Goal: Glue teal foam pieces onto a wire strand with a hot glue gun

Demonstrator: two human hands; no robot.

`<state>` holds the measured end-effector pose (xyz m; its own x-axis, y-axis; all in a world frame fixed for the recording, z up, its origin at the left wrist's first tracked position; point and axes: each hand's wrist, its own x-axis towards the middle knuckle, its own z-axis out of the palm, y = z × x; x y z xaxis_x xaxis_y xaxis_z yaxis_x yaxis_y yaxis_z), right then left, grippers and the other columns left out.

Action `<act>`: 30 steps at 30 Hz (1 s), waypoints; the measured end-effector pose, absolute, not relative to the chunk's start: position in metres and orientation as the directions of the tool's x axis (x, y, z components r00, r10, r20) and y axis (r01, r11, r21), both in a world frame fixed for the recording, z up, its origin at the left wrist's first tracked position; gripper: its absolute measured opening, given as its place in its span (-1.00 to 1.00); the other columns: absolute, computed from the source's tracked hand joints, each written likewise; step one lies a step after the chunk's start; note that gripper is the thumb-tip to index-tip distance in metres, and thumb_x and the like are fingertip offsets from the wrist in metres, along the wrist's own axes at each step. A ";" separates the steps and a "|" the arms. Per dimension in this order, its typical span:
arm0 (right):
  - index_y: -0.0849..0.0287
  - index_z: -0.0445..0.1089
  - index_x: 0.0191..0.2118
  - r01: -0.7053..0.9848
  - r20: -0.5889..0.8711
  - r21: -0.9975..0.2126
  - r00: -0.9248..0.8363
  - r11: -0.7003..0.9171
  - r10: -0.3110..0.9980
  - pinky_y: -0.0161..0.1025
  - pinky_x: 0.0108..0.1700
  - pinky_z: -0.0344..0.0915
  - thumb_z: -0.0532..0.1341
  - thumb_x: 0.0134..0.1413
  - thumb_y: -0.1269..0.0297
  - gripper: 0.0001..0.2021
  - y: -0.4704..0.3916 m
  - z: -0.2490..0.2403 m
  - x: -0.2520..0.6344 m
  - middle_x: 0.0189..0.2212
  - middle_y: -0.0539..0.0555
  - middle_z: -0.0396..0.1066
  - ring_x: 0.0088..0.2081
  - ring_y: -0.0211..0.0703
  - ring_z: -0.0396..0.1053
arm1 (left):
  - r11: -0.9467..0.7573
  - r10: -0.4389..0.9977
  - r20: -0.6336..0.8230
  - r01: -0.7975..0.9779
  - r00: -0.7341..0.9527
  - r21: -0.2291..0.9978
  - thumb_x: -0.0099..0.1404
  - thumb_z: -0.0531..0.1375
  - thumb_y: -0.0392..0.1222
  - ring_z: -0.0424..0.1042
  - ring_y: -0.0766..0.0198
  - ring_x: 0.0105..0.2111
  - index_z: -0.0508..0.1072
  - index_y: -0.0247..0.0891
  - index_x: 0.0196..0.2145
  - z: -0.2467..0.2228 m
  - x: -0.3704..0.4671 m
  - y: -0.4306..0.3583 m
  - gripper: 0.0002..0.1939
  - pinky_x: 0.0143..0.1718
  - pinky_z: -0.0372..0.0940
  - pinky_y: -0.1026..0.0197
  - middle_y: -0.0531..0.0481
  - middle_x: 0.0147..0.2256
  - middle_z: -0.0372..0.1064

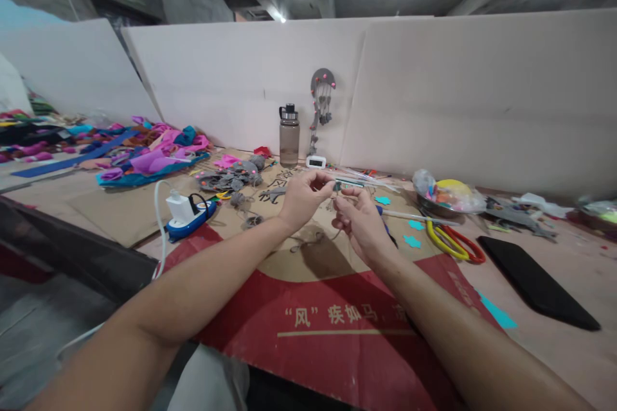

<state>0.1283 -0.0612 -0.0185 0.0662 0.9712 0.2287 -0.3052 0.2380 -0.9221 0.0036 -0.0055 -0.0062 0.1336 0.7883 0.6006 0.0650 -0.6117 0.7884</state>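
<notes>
Above the middle of a red and tan cardboard sheet (337, 308), my two hands are close together. My left hand (308, 196) pinches a small dark piece (337, 186) between thumb and forefinger. My right hand (359, 218) is just beside it, fingers curled and pressed together near the lower side of that piece; what it grips is too small to make out. Grey cord (313, 241) lies loosely on the cardboard below the hands. Grey felt pieces and yarn (231, 176) are heaped to the left. Turquoise cut shapes (412, 241) lie right of my right hand.
A bottle (289, 138) and small white timer (315, 162) stand behind. A blue power strip (193, 221) is at left, before colourful fabric (154, 157). Yellow-handled scissors (446, 241), a bowl (446, 205) and a black phone (537, 282) lie right. A grey ornament (322, 83) hangs on the board.
</notes>
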 end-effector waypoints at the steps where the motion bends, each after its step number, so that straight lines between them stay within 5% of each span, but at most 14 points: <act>1: 0.05 0.17 -0.20 -0.245 0.251 -0.932 0.100 0.268 0.963 -0.36 -0.52 0.07 0.36 -0.11 0.14 -0.61 -0.060 -0.019 0.130 -0.51 -0.19 0.23 -0.58 -0.39 0.05 | -0.582 0.808 0.574 0.032 0.135 0.812 0.17 0.25 -0.18 0.31 0.42 -0.54 0.46 -0.31 -0.39 -0.007 0.004 -0.005 -0.87 -0.48 0.21 0.34 0.05 -0.52 0.41; 7: 0.13 0.34 -0.29 0.167 0.446 -0.894 0.241 0.416 0.862 -0.29 -0.47 0.02 0.24 0.04 0.16 -0.82 -0.058 -0.021 0.135 -0.56 -0.13 0.12 -0.51 -0.30 0.05 | -0.322 0.906 0.368 -0.225 0.208 0.920 0.17 0.27 -0.20 0.32 0.43 -0.59 0.45 -0.35 -0.41 -0.006 0.008 -0.005 -0.86 -0.57 0.14 0.36 0.02 -0.57 0.39; 15: 0.16 0.39 -0.36 0.387 0.531 -0.824 0.273 0.413 0.802 -0.26 -0.42 0.02 0.23 0.01 0.18 -0.85 -0.061 -0.016 0.139 -0.58 -0.11 0.11 -0.49 -0.26 0.06 | -0.040 0.935 0.176 -0.402 0.308 0.915 0.16 0.28 -0.31 0.36 0.44 -0.58 0.44 -0.39 -0.42 -0.003 0.009 -0.008 -0.91 -0.53 0.13 0.36 0.00 -0.55 0.41; 30: 0.17 0.42 -0.39 0.506 0.585 -0.762 0.273 0.403 0.764 -0.26 -0.38 0.06 0.23 0.02 0.15 -0.82 -0.062 -0.014 0.140 -0.59 -0.08 0.14 -0.48 -0.25 0.09 | -0.113 0.916 0.228 -0.334 0.329 0.936 0.21 0.20 -0.34 0.24 0.48 -0.62 0.40 -0.37 -0.50 -0.004 0.011 -0.007 -0.86 -0.52 0.12 0.36 0.06 -0.61 0.31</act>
